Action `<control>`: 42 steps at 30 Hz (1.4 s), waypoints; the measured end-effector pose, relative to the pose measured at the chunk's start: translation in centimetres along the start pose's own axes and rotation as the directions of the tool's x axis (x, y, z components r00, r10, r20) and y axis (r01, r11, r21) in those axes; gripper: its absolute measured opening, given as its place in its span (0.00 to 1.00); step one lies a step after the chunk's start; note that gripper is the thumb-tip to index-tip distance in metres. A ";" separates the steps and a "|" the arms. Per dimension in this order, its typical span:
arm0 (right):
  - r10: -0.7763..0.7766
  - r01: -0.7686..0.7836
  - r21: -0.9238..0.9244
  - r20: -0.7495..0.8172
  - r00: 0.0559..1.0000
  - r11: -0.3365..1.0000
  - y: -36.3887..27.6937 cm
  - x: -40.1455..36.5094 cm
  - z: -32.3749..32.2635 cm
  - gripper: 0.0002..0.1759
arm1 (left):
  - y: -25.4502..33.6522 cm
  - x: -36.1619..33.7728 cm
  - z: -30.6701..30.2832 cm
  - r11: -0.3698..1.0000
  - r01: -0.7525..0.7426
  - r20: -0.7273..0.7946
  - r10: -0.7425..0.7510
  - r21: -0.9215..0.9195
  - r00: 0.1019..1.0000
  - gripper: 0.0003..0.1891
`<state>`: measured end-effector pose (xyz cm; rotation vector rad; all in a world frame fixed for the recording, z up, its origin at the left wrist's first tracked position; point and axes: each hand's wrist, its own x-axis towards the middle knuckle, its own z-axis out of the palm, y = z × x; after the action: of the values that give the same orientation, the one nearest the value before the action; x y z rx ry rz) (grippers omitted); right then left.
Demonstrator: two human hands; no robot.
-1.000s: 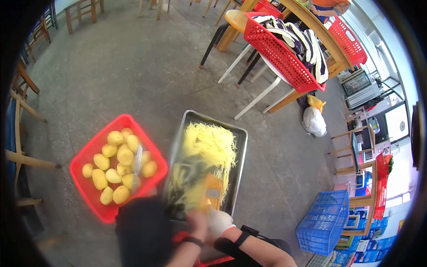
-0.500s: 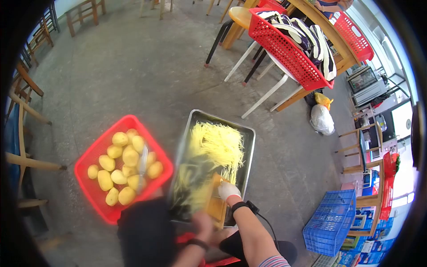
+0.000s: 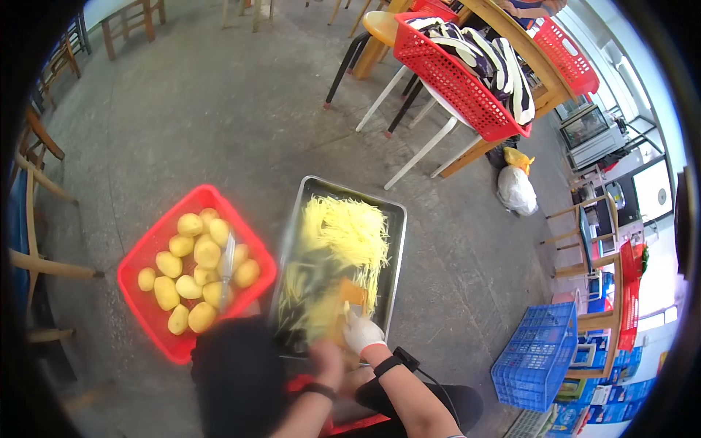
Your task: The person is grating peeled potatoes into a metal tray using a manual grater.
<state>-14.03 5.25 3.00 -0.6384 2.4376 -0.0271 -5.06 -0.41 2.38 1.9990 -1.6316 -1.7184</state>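
A wooden grater board (image 3: 353, 292) slants over a metal tray (image 3: 399, 252). My right hand (image 3: 363, 333), in a white glove, is closed on a pale yellow potato piece (image 3: 346, 309) against the board; most of the piece is hidden. My left hand (image 3: 327, 361) is bare and blurred beside the board's lower end, so its fingers cannot be made out. Yellow potato shreds (image 3: 347, 230) lie heaped in the tray's far part, with more scattered at its left. Left of the tray, a red basket (image 3: 157, 332) holds several peeled potatoes (image 3: 207, 254) and a knife (image 3: 228, 259).
Ahead on a white-legged stool stands a red basket (image 3: 467, 91) of striped, partly peeled eggplants (image 3: 482, 55). White and yellow bags (image 3: 517, 191) rest on the floor. A blue crate (image 3: 535, 358) is at right, wooden chairs (image 3: 55, 263) at left. Another person's arm (image 3: 529, 9) shows at the far table.
My gloved hand has shifted slightly left and down along the grater board. The whole view has moved a little, with the surroundings sliding left.
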 end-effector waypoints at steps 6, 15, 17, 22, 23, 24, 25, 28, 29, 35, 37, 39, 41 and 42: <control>0.024 -0.032 0.094 0.089 0.996 0.995 0.2 -3.2 -1.2 0.18 | -0.8 0.3 0.3 1.000 -0.019 -0.010 0.019 0.001 1.000 0.19; 0.114 -0.114 0.016 -0.008 0.993 0.993 0.2 2.9 0.5 0.16 | -1.5 0.9 0.8 0.999 0.019 -0.019 -0.020 -0.032 1.000 0.19; 0.137 -0.137 -0.006 -0.016 0.990 0.991 1.5 6.4 1.5 0.16 | -1.4 1.0 0.8 0.999 0.025 -0.011 -0.026 -0.041 1.000 0.19; 0.043 -0.044 0.015 0.026 0.999 0.999 2.7 7.1 0.2 0.18 | -0.8 0.7 0.4 1.000 0.010 -0.005 -0.010 0.006 1.000 0.18; 0.010 -0.011 0.016 0.068 0.998 1.000 1.5 4.8 -1.8 0.19 | -0.3 0.4 0.3 1.000 0.014 0.003 -0.014 0.004 1.000 0.18; 0.019 -0.019 0.098 0.002 1.000 0.995 0.7 2.7 -2.1 0.20 | 0.2 0.2 0.0 0.999 0.031 0.000 -0.031 -0.013 1.000 0.18; -0.050 0.049 0.066 0.004 0.999 0.997 1.2 0.6 -1.2 0.20 | 0.4 0.2 -0.1 0.998 0.048 -0.003 -0.048 -0.029 0.999 0.18; -0.109 0.111 0.099 -0.025 0.994 0.989 0.5 -5.1 -0.2 0.17 | 0.0 0.1 0.1 0.999 0.015 -0.042 -0.017 -0.031 0.999 0.19; -0.089 0.090 0.066 -0.018 0.996 0.994 0.2 -5.8 -0.2 0.16 | 0.0 0.1 0.0 0.999 0.015 -0.039 -0.017 -0.033 0.999 0.19; 0.011 -0.012 -0.053 -0.019 1.000 0.999 -0.1 -0.9 1.0 0.16 | -0.6 0.2 0.3 0.991 -0.003 -0.008 0.004 0.135 1.000 0.19; 0.037 -0.039 -0.068 -0.032 0.999 0.997 -0.5 1.1 0.8 0.15 | 0.1 0.0 -0.1 0.998 0.026 0.028 -0.028 0.064 0.999 0.19; 0.135 -0.137 -0.042 -0.059 0.989 0.990 -0.6 2.5 0.9 0.15 | -0.1 0.0 0.1 0.998 0.040 0.019 -0.041 0.040 0.999 0.19; 0.132 -0.133 -0.053 -0.040 0.991 0.990 0.2 4.0 1.2 0.15 | -1.0 0.3 0.5 0.998 0.055 0.014 -0.055 0.011 0.998 0.19; 0.125 -0.126 -0.065 -0.021 0.992 0.990 0.7 5.0 1.3 0.15 | -1.8 0.8 0.9 0.997 0.020 0.034 -0.022 0.078 0.999 0.19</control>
<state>-17.09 3.80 -0.98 -0.5144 2.4992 0.0994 -4.64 0.37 0.38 2.0381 -1.7205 -1.7328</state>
